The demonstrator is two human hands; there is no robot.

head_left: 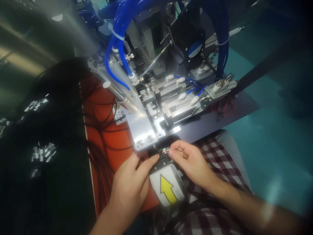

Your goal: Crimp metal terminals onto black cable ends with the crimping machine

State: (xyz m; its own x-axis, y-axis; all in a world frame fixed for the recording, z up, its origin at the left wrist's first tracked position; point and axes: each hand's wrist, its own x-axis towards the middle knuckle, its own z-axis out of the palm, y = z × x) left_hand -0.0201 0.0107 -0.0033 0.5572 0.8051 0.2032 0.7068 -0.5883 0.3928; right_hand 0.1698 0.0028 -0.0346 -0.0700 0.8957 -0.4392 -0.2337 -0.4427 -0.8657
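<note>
My right hand is closed in a pinch on the ends of several thin coloured wires, just in front of the machine's metal plate. Opposite it, my left hand is closed, with its thumb reaching to the near end of the same wires. What lies between its fingers is hidden. Below the fingertips sits a small dark fixture. Nearer to me is a rounded cover with a white label and a yellow arrow.
A machine with metal cylinders and blue air hoses stands ahead. Black cables cross the orange surface on the left. Silver connectors lie in groups at far left. A checked cloth covers my lap.
</note>
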